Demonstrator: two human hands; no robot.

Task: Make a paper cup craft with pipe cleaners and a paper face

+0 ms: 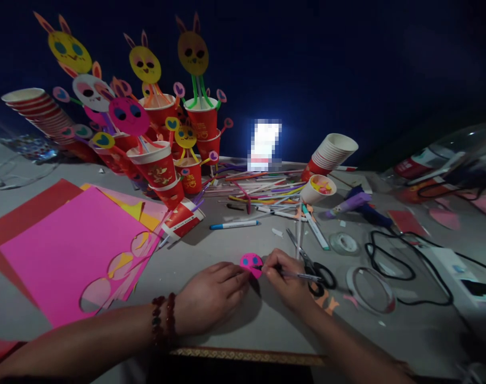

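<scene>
A small pink paper circle (251, 263) with a drawn face lies on the grey table (211, 245) in front of me. My left hand (211, 296), with a bead bracelet on the wrist, has its fingers closed and pressed on the circle's left edge. My right hand (286, 282) grips a pen (297, 275) with its tip on the circle's right side. Black-handled scissors (313, 264) lie just right of that hand.
Pink, red and yellow paper sheets (71, 250) lie at the left. Red paper cups with bunny-face decorations (159, 160) stand behind. Straws (259, 189), markers (235, 225), a cup stack (331, 154), tape rolls (371, 290), a purple glue gun (353, 204) and black cables (403, 266) fill the right.
</scene>
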